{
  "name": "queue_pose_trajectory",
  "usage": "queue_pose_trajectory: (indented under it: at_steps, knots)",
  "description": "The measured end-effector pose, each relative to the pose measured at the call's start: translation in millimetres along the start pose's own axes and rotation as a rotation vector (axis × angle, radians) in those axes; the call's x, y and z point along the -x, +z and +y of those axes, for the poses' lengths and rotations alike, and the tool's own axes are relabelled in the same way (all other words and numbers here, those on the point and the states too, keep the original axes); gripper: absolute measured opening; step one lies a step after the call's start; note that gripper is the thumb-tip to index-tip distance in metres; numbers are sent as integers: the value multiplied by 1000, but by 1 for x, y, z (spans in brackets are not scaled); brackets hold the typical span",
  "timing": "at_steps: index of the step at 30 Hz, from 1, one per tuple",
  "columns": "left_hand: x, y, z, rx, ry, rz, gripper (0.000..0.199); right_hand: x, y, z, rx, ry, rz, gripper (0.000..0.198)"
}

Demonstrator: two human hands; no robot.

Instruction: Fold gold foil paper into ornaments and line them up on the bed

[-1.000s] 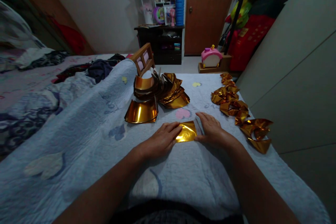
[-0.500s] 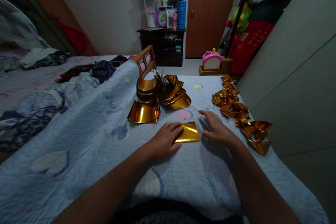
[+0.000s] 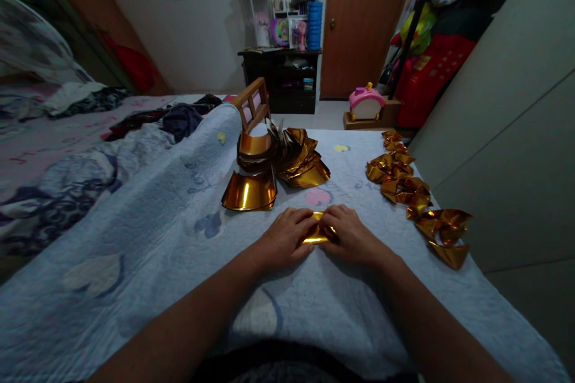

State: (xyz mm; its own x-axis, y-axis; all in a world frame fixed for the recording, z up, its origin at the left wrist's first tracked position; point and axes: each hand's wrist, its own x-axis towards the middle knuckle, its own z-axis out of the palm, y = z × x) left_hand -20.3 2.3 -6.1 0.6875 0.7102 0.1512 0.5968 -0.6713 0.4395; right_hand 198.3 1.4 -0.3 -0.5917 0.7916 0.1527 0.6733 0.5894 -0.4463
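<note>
A folded piece of shiny gold foil paper point(image 3: 317, 239) lies on the quilt, partly covered by both hands. My left hand point(image 3: 287, 236) grips its left end, fingers over the top and thumb at the near edge. At the right end, my right hand point(image 3: 349, 234) is closed on the paper with its fingers bent. Beyond my hands sits a fanned stack of gold foil sheets point(image 3: 250, 191), curved and loosely spread. To the right, a row of folded gold foil pieces point(image 3: 406, 188) runs along the quilt's edge.
The light blue quilt point(image 3: 157, 305) with heart patterns spreads under everything. A small wooden chair back point(image 3: 251, 105) stands behind the stack. Rumpled clothes point(image 3: 179, 119) lie at left, a pale cabinet point(image 3: 516, 149) rises at right, and a pink toy point(image 3: 366, 103) sits beyond the far edge.
My right hand has moved left and down onto the foil paper's right end and closed on it. My left hand stays on the left end. The view has shifted slightly.
</note>
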Motion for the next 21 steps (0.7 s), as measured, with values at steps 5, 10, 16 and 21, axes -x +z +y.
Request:
queue_pose_trajectory:
  at_steps: [5, 10, 16, 21]
  knots:
    - [0, 3, -3, 48, 46, 95, 47, -1, 1, -1, -28, -51, 54, 17]
    - [-1, 4, -6, 63, 95, 290, 18, -3, 3, 5, -48, -69, 113, 17]
    - [-1, 2, -3, 37, 113, 397, 18, -3, 3, 3, -31, -84, 204, 12]
    - [-2, 3, 1, 54, 135, 404, 18, -5, 7, -5, -23, -157, 249, 7]
